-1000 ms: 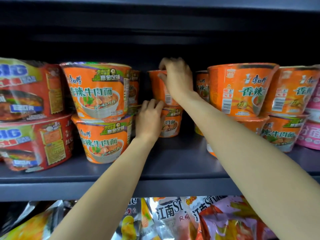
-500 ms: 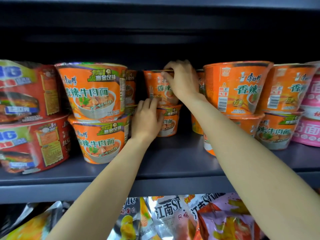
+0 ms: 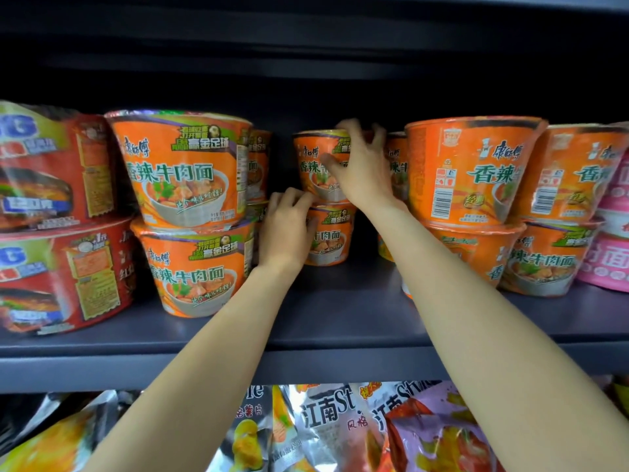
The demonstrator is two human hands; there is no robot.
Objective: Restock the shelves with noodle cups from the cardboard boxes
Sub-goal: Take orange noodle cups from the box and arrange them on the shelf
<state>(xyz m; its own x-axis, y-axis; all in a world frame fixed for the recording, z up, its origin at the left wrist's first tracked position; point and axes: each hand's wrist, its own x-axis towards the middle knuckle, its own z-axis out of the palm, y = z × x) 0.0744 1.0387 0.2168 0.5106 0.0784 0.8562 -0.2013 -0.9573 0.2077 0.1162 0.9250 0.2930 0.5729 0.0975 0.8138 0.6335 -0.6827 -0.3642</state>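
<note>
Sitting deep at the centre of the frame, an upper orange noodle cup [image 3: 315, 165] stood stacked on a lower orange noodle cup [image 3: 328, 236] on the dark shelf [image 3: 323, 321]. The right hand [image 3: 362, 172] gripped the upper cup, fingers curled over its rim and thumb across its front. The left hand [image 3: 286, 233] curled round the lower cup's left side. Front stacks of orange cups [image 3: 187, 212] flanked them, red bowls [image 3: 51, 216] at far left, pink cups [image 3: 609, 233] at far right, snack bags [image 3: 326, 427] along the bottom.
</note>
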